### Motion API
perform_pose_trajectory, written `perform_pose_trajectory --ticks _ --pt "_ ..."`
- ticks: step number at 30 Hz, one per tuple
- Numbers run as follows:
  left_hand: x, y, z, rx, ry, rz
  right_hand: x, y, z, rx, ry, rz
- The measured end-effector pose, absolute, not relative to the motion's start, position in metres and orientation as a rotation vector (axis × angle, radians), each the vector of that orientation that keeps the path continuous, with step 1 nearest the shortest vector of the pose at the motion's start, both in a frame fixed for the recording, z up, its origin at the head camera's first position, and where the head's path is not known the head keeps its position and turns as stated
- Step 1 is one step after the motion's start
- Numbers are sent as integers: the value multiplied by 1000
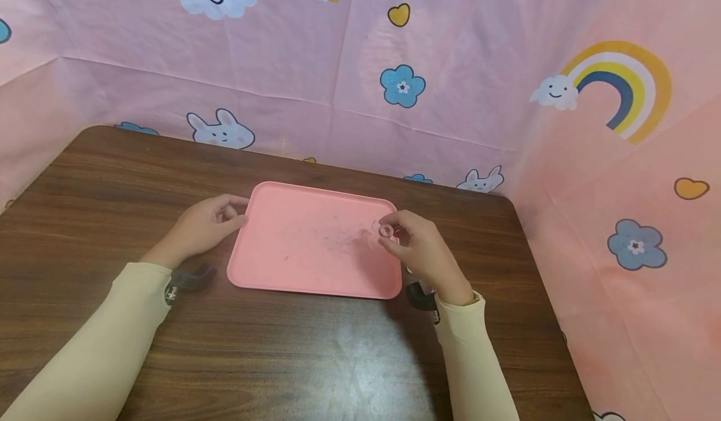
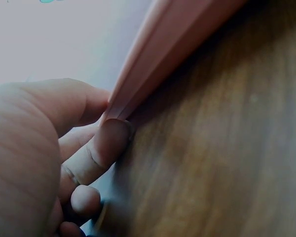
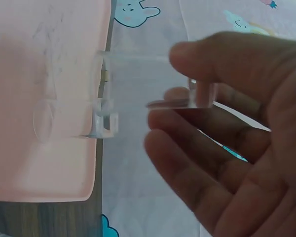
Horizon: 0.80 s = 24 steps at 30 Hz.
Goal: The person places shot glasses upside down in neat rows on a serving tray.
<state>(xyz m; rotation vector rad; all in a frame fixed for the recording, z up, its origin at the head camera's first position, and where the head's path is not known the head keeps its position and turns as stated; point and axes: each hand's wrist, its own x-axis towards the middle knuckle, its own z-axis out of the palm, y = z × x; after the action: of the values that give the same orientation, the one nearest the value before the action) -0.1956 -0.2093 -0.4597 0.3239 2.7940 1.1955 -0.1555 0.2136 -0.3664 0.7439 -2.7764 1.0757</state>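
A pink rectangular tray [image 1: 315,271] lies on the brown table in the head view. My left hand [image 1: 197,228] is at its left edge; in the left wrist view thumb and fingers pinch the tray rim [image 2: 138,74]. Over the tray's right side, my right hand [image 1: 425,246] holds a small clear tube with a ring-like end [image 1: 385,230] between thumb and fingers. The right wrist view shows this clear tube [image 3: 143,76] stretching out from the fingertips. Below it is a second clear cylindrical piece [image 3: 71,121] with a ringed end, over the tray; whether it touches the tray I cannot tell.
The brown wooden table [image 1: 253,358] surrounds the tray. A pink cloth [image 1: 315,64] with printed rainbows, clouds and rabbits hangs behind and at the sides. Small dark marks show on the tray. A dark strap [image 1: 191,278] is at the left wrist, another [image 1: 420,297] at the right.
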Motion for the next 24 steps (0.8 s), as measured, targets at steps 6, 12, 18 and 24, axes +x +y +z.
perform_pose_trajectory --ticks 6,12,18,24 --pt "-195 -209 -459 316 2790 1203 -156 207 -372 808 -2884 1027" --pt "-195 -210 -458 314 2784 1207 -156 201 -377 773 -3002 978" --pt "-196 -210 -458 316 2786 1206 -156 199 -380 724 -3077 903" --pt "-196 -210 -459 318 2786 1208 -159 199 -384 725 -3111 825"
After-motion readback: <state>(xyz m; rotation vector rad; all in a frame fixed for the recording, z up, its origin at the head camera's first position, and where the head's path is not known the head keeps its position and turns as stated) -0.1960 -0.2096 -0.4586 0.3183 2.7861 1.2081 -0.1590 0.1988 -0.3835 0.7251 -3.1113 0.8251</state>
